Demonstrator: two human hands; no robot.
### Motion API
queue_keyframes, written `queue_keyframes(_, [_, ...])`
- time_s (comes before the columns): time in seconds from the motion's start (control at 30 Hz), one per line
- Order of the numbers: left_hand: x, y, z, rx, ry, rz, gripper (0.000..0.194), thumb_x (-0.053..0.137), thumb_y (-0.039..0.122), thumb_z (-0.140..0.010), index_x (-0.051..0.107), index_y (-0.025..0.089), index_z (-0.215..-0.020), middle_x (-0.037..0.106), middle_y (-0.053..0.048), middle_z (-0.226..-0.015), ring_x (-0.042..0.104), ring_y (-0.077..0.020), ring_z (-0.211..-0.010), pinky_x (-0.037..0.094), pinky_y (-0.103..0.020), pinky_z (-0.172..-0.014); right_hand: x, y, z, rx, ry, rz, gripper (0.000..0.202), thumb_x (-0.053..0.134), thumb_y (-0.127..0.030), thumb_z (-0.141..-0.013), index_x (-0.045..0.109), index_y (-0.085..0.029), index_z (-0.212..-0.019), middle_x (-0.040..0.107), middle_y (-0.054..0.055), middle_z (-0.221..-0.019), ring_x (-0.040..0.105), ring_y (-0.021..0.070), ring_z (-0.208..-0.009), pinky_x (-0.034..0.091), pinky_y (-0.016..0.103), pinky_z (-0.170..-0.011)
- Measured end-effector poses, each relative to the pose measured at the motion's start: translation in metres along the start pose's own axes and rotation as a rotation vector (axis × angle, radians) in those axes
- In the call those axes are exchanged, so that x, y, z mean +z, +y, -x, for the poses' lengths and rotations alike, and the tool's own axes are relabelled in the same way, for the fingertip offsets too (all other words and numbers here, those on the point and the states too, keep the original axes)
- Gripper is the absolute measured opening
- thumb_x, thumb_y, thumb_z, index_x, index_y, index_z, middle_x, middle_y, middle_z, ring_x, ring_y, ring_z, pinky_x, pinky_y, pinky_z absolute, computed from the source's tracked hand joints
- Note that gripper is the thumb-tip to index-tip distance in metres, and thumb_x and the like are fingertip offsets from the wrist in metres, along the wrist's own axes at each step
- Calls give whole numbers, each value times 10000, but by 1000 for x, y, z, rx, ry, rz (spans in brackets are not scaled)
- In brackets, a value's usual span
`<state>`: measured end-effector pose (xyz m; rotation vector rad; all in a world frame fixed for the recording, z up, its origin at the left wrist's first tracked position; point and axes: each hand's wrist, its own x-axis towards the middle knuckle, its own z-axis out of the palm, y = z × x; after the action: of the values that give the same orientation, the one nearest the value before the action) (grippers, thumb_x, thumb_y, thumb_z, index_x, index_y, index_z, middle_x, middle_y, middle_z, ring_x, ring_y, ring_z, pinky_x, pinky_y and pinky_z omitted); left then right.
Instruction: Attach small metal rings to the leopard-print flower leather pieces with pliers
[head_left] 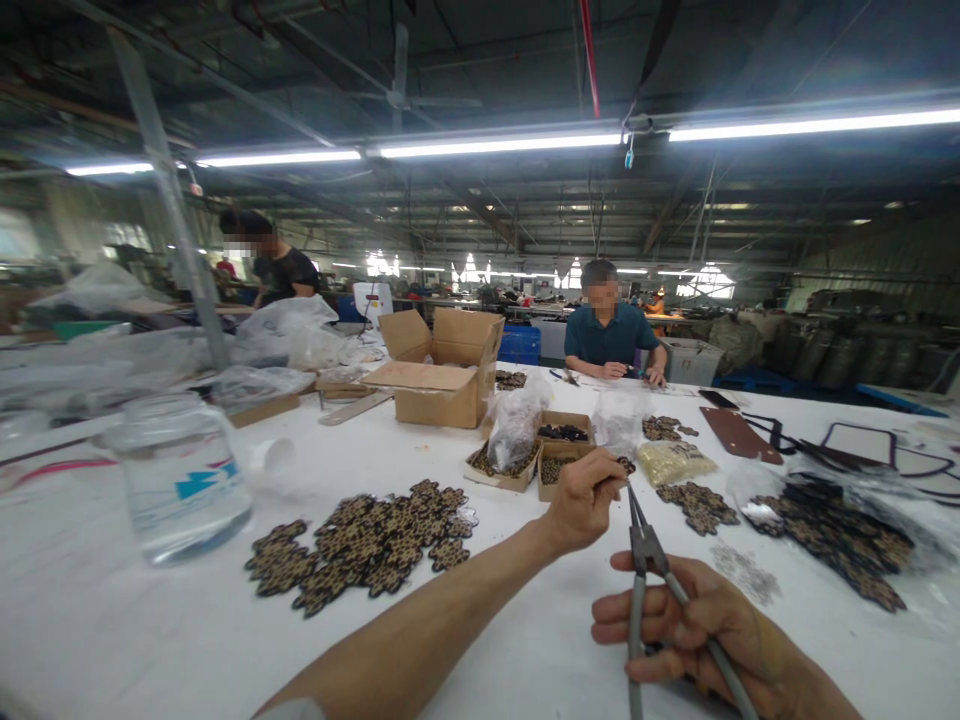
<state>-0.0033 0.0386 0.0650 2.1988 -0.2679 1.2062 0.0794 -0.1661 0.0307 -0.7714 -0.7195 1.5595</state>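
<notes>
My right hand (697, 625) is wrapped around the grey handles of long-nosed pliers (646, 550), whose jaws point up and away from me. At the tips of the jaws, my left hand (585, 500) is closed in a pinch. What its fingers hold is too small to name. Left of my forearm lies a spread of brown-and-black patterned scalloped pieces (375, 540). Beyond my left hand stand small cardboard boxes (551, 465) with small brass-coloured and dark parts. Small silvery bits (746, 570) lie scattered just past my right hand.
A clear plastic jar (180, 480) stands at left, beside a white cup (271, 460). An open carton (442, 375) is further back. Across the white table (150, 640) sits a co-worker (611, 335). More patterned pieces (840, 540), partly under plastic, and a brown panel (741, 435) are at right.
</notes>
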Motion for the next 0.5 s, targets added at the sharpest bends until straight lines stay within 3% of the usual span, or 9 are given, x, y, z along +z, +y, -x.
queue_keyframes(0.5, [0,4,2,32,45,-45,154,500,225,-943,645,175,-928,603,-98,-903,593,-173,-789,496,-293,-695,-1,0,2,-22,-71,-4,791,548,-46,-619,476,-132,-1402,628,244,-1322,566,402,-1267,467,569,-972])
